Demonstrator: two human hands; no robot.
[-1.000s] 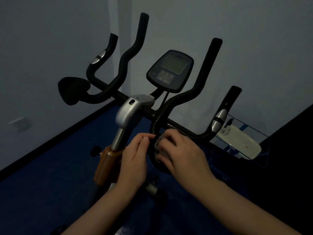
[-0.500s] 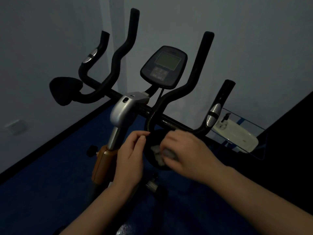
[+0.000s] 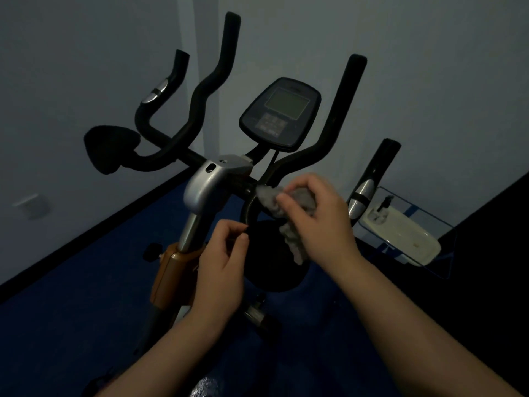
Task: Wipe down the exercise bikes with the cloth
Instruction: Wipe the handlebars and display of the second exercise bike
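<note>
Right hand (image 3: pixel 320 222) grasps a crumpled grey cloth (image 3: pixel 289 219), pressing it on the black handlebar (image 3: pixel 286 164) just right of the silver stem clamp (image 3: pixel 211 184). Left hand (image 3: pixel 220 267) near and left of it, fingers curled, tips at the handlebar loop; grip unclear. Console (image 3: pixel 282 113) beyond, exercise bike (image 3: pixel 171 265) on blue floor (image 3: pixel 71 310).

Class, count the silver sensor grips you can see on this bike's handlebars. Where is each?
2. One silver grip sits on the outer left handlebar arm; the other silver grip sits on the outer right arm, beside the right hand holding the cloth. Others may be hidden.
</note>
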